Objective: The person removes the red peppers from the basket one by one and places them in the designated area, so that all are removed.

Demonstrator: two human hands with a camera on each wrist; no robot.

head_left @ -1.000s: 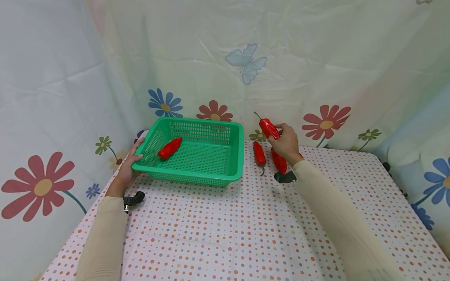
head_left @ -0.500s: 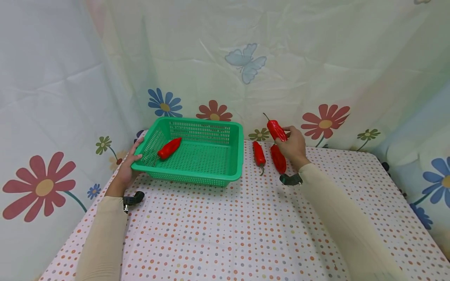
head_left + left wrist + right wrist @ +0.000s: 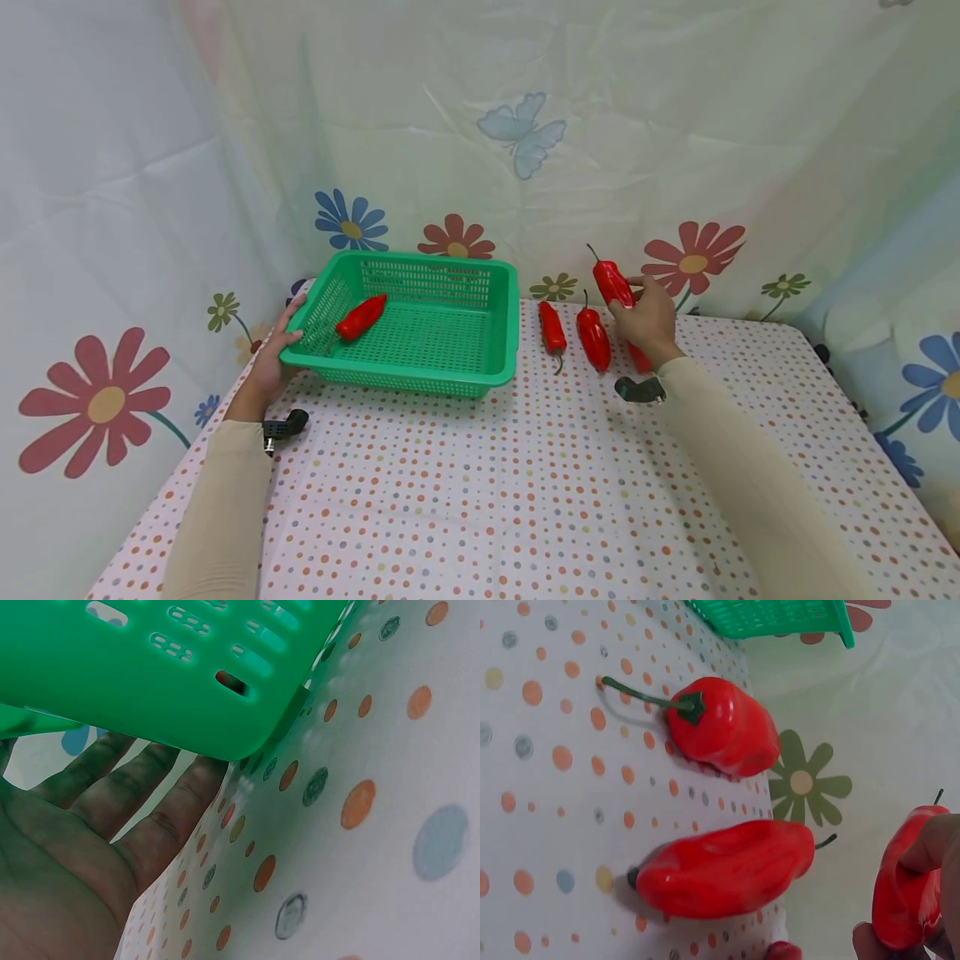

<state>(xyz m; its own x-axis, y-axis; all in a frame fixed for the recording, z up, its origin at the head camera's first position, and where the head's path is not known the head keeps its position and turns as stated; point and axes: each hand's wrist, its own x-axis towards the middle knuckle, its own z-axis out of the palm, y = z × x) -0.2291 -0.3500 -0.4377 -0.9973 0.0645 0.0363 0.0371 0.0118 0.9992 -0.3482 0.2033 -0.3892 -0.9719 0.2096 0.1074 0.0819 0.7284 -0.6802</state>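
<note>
In the head view my left hand (image 3: pixel 273 354) holds the left end of a green plastic basket (image 3: pixel 408 379), thumb on the rim by the near corner. The left wrist view shows its fingers (image 3: pixel 161 817) extended along the basket's outer wall. My right hand (image 3: pixel 648 321) pinches a red pepper (image 3: pixel 613 283) between thumb and fingers, raised above the back of the table, stem upward. Left of that hand lie a glossy red pepper (image 3: pixel 727 870) and another red pepper (image 3: pixel 724 727) with its green stem toward the front. One more pepper (image 3: pixel 640 358) is partly hidden behind my right hand.
A single red pepper (image 3: pixel 362 317) lies inside the basket toward its left end. The table has a dotted cloth (image 3: pixel 420 500). Flower-printed curtains (image 3: pixel 525 217) stand close behind the table and at both sides.
My right hand has moved to the right with the pepper, uncovering the middle pepper on the table and coming over the one further right. The left hand and basket have stayed put.
</note>
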